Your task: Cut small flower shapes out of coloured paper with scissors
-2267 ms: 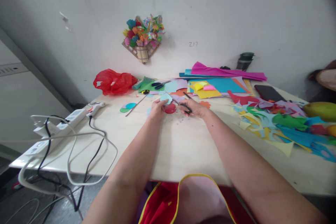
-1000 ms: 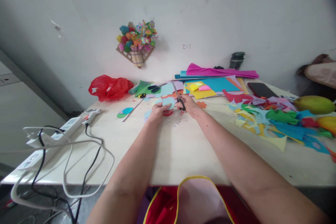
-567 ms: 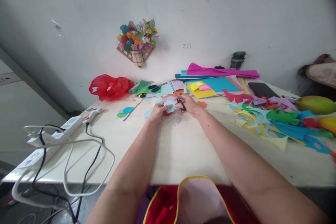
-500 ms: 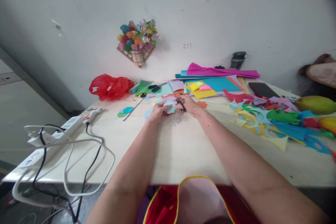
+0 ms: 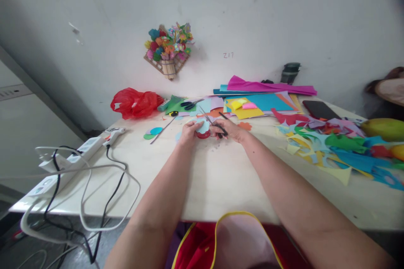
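Note:
Between the fingers of my left hand (image 5: 188,131) is a pale blue paper piece (image 5: 203,125) with a scalloped edge. My right hand (image 5: 229,129) is closed around the black handles of a pair of scissors (image 5: 209,120), whose blades point up and to the left, beside the paper. A red scalloped piece (image 5: 203,135) shows just under the blue one. To the right of my right hand lies an orange flower-shaped cutout (image 5: 245,126). Blue and green paper circles (image 5: 155,131) lie left of my left hand.
A red plastic bag (image 5: 135,103), spare scissors (image 5: 190,104) and stacked coloured sheets (image 5: 274,103) line the back. Paper scraps (image 5: 328,143) and a phone (image 5: 320,109) are at right. A power strip (image 5: 75,157) with looping cables occupies the left edge.
The scissor blades have swung lower and to the left, and the blue paper has turned in my left hand. The whole view has shifted slightly.

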